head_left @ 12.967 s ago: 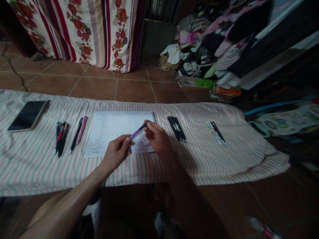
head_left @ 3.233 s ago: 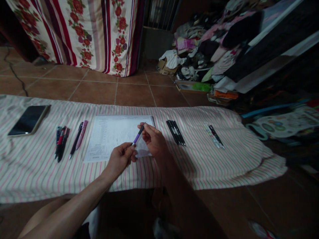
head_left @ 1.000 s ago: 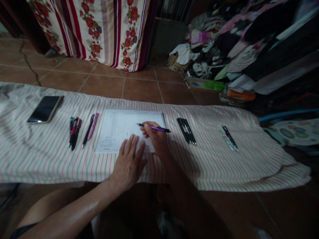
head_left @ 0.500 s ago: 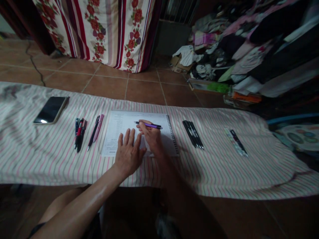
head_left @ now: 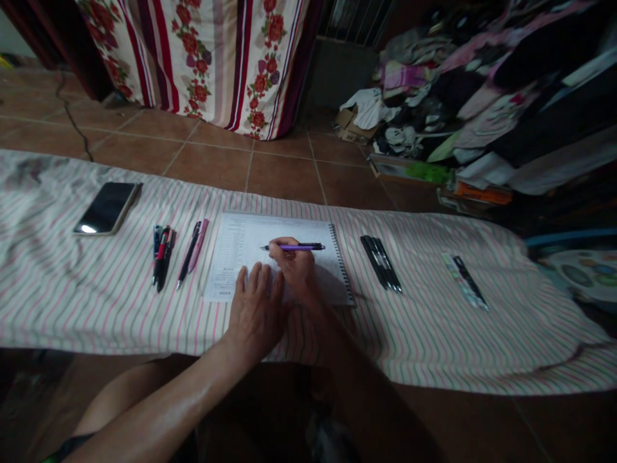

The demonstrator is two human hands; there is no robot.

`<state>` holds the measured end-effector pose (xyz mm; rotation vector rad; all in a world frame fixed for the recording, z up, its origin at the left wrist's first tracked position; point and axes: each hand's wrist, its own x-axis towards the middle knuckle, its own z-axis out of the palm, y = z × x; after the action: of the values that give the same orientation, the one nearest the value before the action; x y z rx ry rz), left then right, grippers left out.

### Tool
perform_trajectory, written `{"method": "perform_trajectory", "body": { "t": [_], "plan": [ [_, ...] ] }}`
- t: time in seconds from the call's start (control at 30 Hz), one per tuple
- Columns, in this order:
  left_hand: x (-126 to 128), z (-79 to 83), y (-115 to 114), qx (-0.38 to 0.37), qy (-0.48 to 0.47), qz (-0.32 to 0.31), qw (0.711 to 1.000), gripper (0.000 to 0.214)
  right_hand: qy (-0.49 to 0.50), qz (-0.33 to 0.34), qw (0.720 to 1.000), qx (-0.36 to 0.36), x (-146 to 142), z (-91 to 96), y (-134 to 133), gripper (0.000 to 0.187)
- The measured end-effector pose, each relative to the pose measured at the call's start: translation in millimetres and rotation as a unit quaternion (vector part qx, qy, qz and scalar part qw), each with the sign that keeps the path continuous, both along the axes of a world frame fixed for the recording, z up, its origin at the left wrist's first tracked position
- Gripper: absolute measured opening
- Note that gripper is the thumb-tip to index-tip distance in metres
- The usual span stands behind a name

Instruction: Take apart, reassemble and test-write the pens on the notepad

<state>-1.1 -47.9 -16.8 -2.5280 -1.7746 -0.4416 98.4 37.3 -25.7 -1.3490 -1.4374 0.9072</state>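
A spiral notebook (head_left: 226,247) lies on the striped cloth in front of me, its wire binding along the right side and print on its left part. My right hand (head_left: 295,265) is closed around a purple pen (head_left: 303,247), whose tip points left over the page. Flat on the notebook's lower edge rests my left hand (head_left: 255,305), fingers stretched out and holding nothing. To the left lie a black pen with a pink pen (head_left: 197,245) and a small group of pens (head_left: 164,257), one of them red. Several black pens (head_left: 380,263) lie right of the notebook.
A phone (head_left: 108,209) lies at the left on the striped cloth (head_left: 429,334). Farther right are slim pens (head_left: 465,281). Beyond the cloth are a tiled floor, a floral curtain (head_left: 222,64) and a heap of clothes and boxes (head_left: 409,103).
My left hand has slid down toward the notebook's lower edge, its fingers closer together. The purple pen has moved slightly down the page and lies more level. The whole view has shifted a little.
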Motion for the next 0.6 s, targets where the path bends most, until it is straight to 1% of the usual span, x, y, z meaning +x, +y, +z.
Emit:
{"method": "perform_trajectory", "body": {
  "t": [0.13, 0.3, 0.6],
  "plan": [
    [-5, -1.2, -4, 0.015, -0.002, 0.008, 1.0, 0.044, -0.017, 0.012, 1.0, -0.006, -2, 2.6, -4, 0.022],
    [-11, -2.2, -9, 0.005, -0.004, 0.006, 1.0, 0.044, -0.047, 0.019, 0.999, -0.011, -8, 2.7, -8, 0.02],
    [-12, -4.5, -9, 0.013, -0.001, 0.01, 1.0, 0.039, -0.1, -0.023, 0.995, 0.012, -15, -2.0, -8, 0.019]
  ]
}}
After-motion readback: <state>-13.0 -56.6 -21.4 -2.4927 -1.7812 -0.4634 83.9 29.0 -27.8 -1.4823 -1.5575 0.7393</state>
